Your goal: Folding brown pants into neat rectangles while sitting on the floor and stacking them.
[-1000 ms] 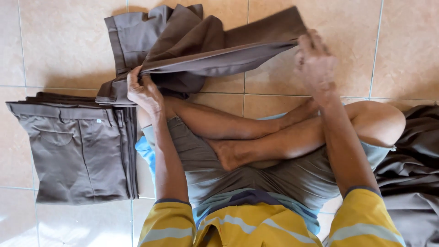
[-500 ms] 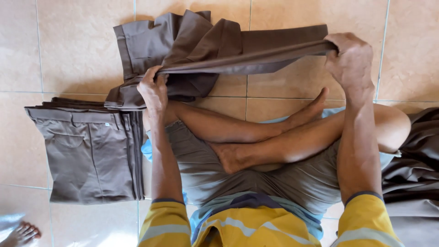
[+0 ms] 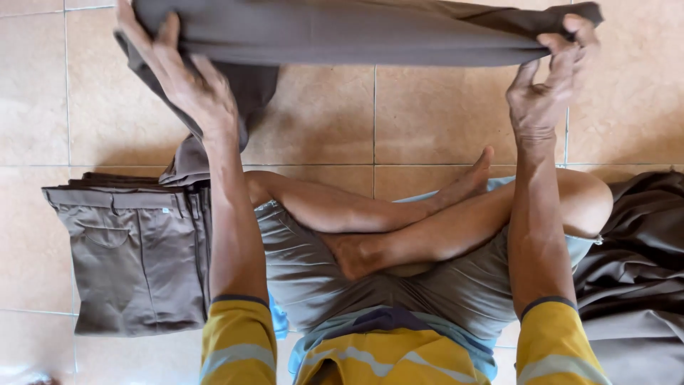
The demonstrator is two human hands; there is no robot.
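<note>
I sit cross-legged on a tiled floor. Both hands hold a pair of grey-brown trousers (image 3: 356, 32) stretched out level in front of me, lifted above the floor. My left hand (image 3: 182, 78) grips its left end, where loose cloth hangs down toward the floor. My right hand (image 3: 552, 82) pinches the right end between thumb and fingers. The garment's upper part runs past the top edge of the view.
A stack of folded grey-brown trousers (image 3: 132, 249) lies on the floor by my left knee. A heap of unfolded dark cloth (image 3: 634, 278) lies at my right. Beige floor tiles (image 3: 442, 117) show between my crossed legs (image 3: 399, 221) and the held garment.
Both hands have lifted the trousers and pulled them out straight and taut, spreading further apart. The garment, earlier bunched on the floor, now hangs stretched between them.
</note>
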